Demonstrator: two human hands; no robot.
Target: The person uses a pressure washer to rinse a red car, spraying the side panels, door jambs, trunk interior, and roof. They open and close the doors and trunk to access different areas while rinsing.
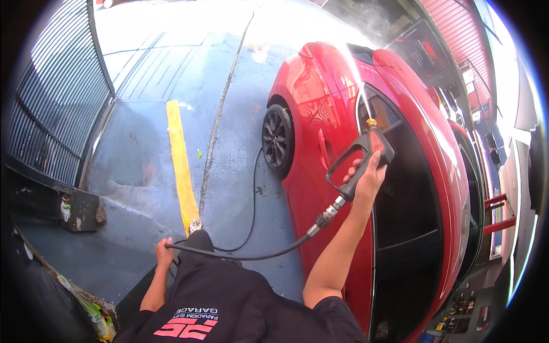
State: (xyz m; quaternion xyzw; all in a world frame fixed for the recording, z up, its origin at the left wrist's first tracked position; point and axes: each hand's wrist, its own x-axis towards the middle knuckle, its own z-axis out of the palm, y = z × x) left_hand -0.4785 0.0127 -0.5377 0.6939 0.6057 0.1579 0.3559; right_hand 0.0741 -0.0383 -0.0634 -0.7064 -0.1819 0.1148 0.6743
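Note:
My right hand (369, 176) grips the handle of a black and red pressure washer gun (358, 158), held up beside the side windows of a red car (309, 107). From the gun's brass nozzle (371, 123) a white jet of water (358, 75) shoots towards the car's far end, where mist rises. Metal couplings (330, 212) join the gun to a black hose (266, 257). Low on the other side, my left hand (164, 253) is closed around that hose. The hose runs on across the floor towards the dark alloy wheel (276, 137).
A ribbed metal shutter or gate (60, 94) stands at the left. The blue-grey floor (141, 128) bears a yellow stripe (182, 167) and a long dark groove (223, 103). Another dark vehicle (472, 193) is beyond the red car. Bottles or tools (456, 315) sit at the lower right.

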